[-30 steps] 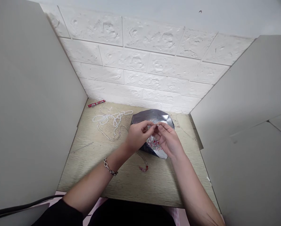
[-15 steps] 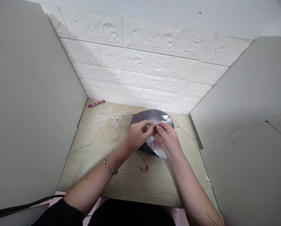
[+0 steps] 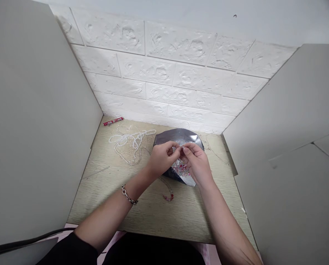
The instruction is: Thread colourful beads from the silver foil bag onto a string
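White brick-patterned wall (image 3: 164, 70) panels rise behind the bench (image 3: 142, 217), with plain grey boards (image 3: 43, 121) closing it in on the left and right. Pale, streaky grain covers the bench, and a red packet (image 3: 113, 121) lies in its far left corner, close to the wall. Just in front of that packet, white beaded strands (image 3: 137, 140) lie in loose loops, and a longer string of small pale beads (image 3: 128, 162) curls out below them toward the left forearm.

Near the far edge, right of those loops, sits a shiny silvery-dark container (image 3: 166, 138) holding loose beads (image 3: 181, 168), mostly clear, pink and red. Both hands are above it, partly covering it. Thumb and finger of the left hand (image 3: 163, 158) are pinched together, and those of the right hand (image 3: 197, 162) close on a tiny piece (image 3: 181, 148) where the fingertips meet; it is too small to make out, and I cannot tell whether the left hand grips it too. Below the left hand, a short strand with pink and red beads (image 3: 168, 197) at its end lies curved on the bench. Thin, fine strands (image 3: 208, 143) lie beside the container on its right. A chain bracelet (image 3: 129, 195) circles the left wrist, and a black sleeve (image 3: 73, 246) covers the upper part of that arm
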Tool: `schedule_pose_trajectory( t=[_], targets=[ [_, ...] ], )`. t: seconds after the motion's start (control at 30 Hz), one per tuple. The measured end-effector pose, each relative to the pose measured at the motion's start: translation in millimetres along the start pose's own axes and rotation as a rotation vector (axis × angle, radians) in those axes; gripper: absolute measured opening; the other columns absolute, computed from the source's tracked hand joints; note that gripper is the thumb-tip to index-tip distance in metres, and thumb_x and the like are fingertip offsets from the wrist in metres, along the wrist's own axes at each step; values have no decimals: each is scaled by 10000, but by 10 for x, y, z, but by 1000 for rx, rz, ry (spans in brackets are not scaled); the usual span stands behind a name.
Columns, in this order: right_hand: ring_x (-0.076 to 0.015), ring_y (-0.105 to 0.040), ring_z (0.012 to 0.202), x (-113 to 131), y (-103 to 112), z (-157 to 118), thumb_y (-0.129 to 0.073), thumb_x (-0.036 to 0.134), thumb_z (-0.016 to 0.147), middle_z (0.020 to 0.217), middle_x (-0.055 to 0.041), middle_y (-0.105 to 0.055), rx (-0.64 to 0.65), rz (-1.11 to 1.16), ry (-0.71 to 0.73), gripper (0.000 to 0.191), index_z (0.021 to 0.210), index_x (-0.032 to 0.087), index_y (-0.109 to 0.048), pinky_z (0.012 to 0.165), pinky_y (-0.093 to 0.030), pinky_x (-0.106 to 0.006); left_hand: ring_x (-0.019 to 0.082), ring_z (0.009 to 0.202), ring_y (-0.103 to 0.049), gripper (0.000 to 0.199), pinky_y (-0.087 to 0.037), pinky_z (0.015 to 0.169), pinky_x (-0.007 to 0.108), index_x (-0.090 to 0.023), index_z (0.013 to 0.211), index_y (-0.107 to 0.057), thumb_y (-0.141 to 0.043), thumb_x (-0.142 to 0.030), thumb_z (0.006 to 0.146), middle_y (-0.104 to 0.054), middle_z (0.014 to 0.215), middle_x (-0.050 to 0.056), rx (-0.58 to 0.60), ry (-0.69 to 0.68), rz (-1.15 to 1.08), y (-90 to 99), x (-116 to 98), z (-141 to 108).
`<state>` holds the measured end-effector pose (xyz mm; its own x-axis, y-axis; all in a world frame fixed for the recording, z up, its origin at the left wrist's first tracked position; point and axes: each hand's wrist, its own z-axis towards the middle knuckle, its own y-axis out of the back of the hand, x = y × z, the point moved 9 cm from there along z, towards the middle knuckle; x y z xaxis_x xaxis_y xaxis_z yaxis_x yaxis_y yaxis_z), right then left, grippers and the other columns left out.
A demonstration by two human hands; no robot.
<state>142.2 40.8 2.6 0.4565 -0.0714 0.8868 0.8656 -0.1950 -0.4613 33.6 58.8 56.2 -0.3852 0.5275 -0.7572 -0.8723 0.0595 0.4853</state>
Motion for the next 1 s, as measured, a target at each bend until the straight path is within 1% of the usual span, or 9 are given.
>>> schedule_pose_trajectory(
  t=[0.4,0.7,1.0],
  targets=[
    [-67,-567,675,1,12,6,-648,239,631,677,26,-597,13,-37,12,147,736,178,-566,667,-489,-196,43,411,-276,138,-266,456,186,-136,690,-593,-501,-233,726,-298,430,-77,0,-11,15,8,-11,2],
    [-74,-577,670,-6,-5,4,-653,243,620,678,24,-605,18,18,-9,161,730,178,-555,669,-491,-211,37,407,-275,151,-262,444,176,-129,712,-597,-495,-238,735,-298,430,-81,-2,-36,-1,3,-26,-3],
    [-70,-558,680,-33,9,14,-645,252,629,687,28,-587,16,-40,1,161,745,182,-558,679,-486,-215,36,414,-296,158,-266,447,172,-128,714,-599,-486,-235,738,-321,433,-77,21,-31,12,-13,-37,-10]
  ],
)
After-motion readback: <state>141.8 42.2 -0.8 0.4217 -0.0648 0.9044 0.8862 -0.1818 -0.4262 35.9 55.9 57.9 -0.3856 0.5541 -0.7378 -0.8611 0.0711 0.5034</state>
